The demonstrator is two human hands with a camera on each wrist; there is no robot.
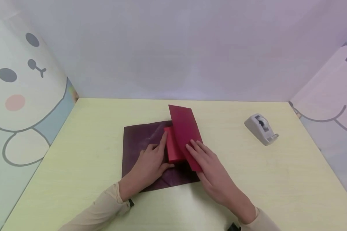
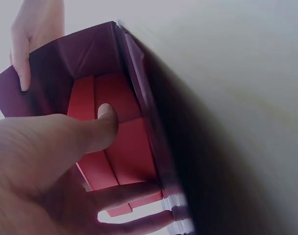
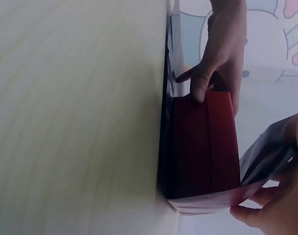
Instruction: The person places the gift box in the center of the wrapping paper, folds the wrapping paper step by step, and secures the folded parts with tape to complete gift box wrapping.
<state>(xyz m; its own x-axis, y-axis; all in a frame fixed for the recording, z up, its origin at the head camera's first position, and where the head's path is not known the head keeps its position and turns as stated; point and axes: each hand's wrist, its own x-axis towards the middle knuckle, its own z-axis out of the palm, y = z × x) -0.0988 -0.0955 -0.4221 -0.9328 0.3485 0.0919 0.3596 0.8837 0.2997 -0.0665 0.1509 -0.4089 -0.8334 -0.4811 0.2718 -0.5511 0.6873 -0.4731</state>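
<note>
A red box sits on a sheet of wrapping paper, dark purple inside and crimson outside. My left hand holds the box at its left side, index finger along the upper edge and thumb at the near end. In the left wrist view that thumb lies against the box. My right hand pinches the paper's raised right flap, fingers on the crimson outside and thumb underneath. The flap leans over the box's right part and hides it. The right wrist view shows the folded paper beside the box.
A grey tape dispenser stands on the pale wooden table, to the right of the paper. A plain light wall rises behind the table, with cartoon-printed panels on both sides.
</note>
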